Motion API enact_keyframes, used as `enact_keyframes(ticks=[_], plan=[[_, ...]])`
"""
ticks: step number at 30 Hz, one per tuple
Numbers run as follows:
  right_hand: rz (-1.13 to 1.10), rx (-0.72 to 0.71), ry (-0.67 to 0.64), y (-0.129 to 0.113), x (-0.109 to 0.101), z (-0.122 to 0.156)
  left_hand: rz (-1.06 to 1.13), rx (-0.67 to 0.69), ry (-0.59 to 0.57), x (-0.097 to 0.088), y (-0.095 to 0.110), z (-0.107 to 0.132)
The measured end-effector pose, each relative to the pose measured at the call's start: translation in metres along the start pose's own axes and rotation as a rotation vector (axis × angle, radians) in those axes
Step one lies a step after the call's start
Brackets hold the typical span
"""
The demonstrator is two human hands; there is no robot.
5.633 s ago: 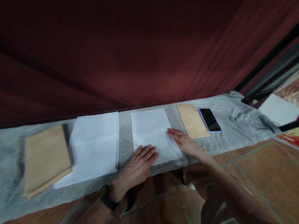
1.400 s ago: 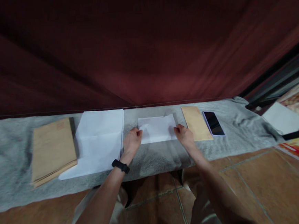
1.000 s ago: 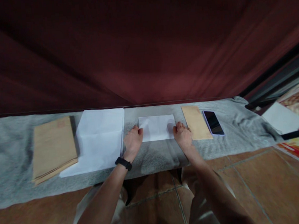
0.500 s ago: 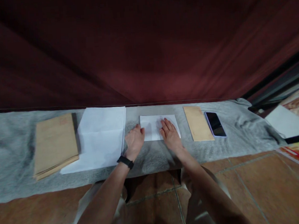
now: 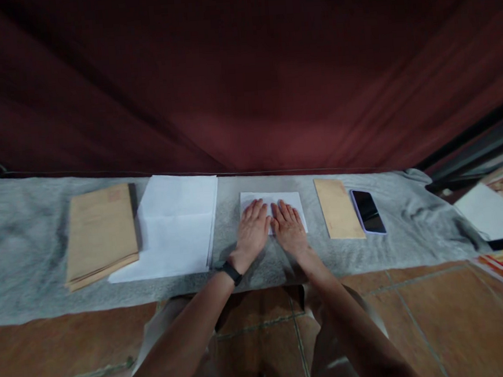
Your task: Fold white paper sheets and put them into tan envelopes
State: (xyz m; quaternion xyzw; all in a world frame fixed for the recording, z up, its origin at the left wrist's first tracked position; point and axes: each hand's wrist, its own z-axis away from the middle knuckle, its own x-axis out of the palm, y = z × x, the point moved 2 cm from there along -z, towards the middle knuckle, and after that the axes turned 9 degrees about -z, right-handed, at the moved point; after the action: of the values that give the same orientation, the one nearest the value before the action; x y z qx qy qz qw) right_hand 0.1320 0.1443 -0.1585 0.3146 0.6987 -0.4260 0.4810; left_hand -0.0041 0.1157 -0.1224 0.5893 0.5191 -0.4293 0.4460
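A folded white sheet of paper (image 5: 273,196) lies flat on the grey cloth in front of me. My left hand (image 5: 253,228) rests palm down on its left half, fingers stretched out. On the right half lies my right hand (image 5: 288,226), also flat, its fingers slightly spread. The two thumbs nearly meet at the middle, and both hands cover much of the paper's near part. To the left is a stack of larger white sheets (image 5: 178,229) with a crease across it. A single brown envelope (image 5: 338,208) lies to the right of my right hand.
A pile of brown envelopes (image 5: 101,232) sits at the far left, against the white sheets. Beyond the single envelope is a phone (image 5: 367,211) with a dark screen. Grey cloth (image 5: 423,221) covers the long surface, and a dark red curtain (image 5: 253,95) hangs behind it.
My left hand has moved right from the paper's left edge onto the paper and opened flat. My right hand stays on the right half. The view has shifted slightly.
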Motion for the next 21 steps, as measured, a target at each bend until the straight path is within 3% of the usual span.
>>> enact_keyframes(ticks=[3,7,15,21], plan=[[0.043,-0.014,-0.052,0.002,0.001,0.000,0.044,0.111,-0.033,0.017,0.016,0.004],[0.063,-0.023,-0.095,0.004,0.003,0.000,0.038,0.091,-0.062,0.030,0.019,0.007],[-0.002,-0.010,-0.031,0.010,0.002,0.000,0.011,0.062,-0.059,0.033,0.008,0.010],[-0.018,0.069,0.015,0.031,0.001,0.001,-0.019,-0.005,-0.049,0.029,-0.002,0.019]])
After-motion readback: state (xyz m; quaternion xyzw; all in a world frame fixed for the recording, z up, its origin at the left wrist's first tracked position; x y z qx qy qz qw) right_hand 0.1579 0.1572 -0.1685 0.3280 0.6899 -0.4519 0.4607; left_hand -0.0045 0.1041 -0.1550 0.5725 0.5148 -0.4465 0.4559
